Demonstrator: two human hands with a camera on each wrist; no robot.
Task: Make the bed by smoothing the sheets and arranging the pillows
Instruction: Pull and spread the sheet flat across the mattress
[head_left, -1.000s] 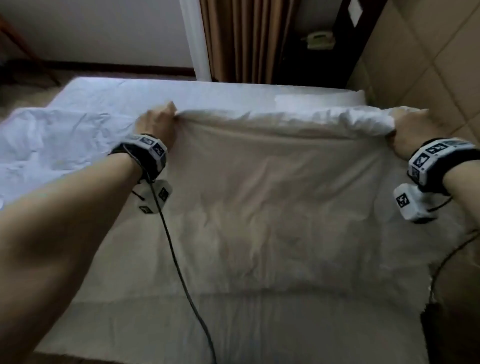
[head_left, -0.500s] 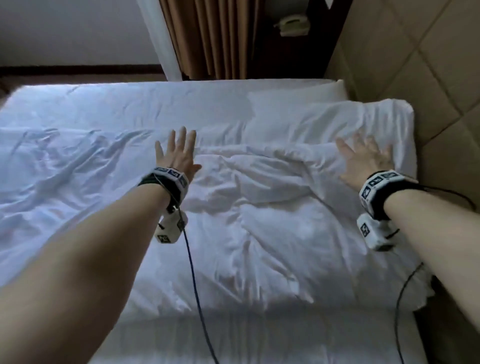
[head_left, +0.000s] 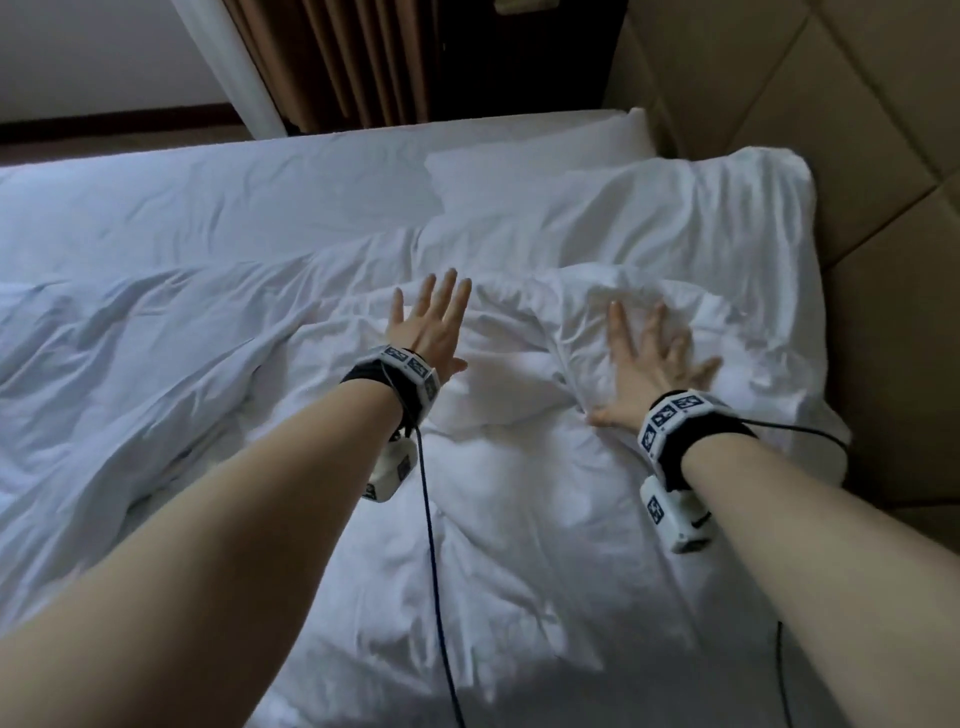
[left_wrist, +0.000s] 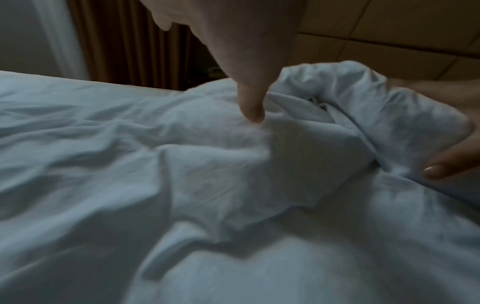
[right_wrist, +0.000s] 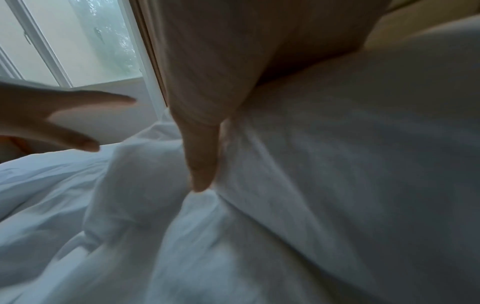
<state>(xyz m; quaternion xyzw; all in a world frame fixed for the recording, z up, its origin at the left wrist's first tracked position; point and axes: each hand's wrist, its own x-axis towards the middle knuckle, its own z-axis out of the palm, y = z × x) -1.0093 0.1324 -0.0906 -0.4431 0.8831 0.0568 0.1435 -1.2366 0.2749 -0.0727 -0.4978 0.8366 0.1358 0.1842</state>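
clearly the bunched fold near the head of the bed is the weak point

both hands lie flat and hold nothing. the left hand has straight, spread fingers just over or on the white sheet; from the head view i cannot tell if the palm really touches. the right hand presses with spread fingers on a thick bunched ridge of the sheet, near the right edge of the bed, just below the pillow. in the left wrist view the thumb comes down to the cloth beside this ridge.

the sheet covers most of the bed, with deep creases toward the left edge and a folded lump between the two hands. the pillow lies at the head corner on the right, against the padded headboard; a second pillow lies flat behind it.

i think the main risk is that flat pushing toward the pillow only moves the lump and packs it under the pillow edge, because the cloth is doubled there. a push could also shift the pillow crooked. the cable from the left wrist hangs over the sheet and could drag new creases.
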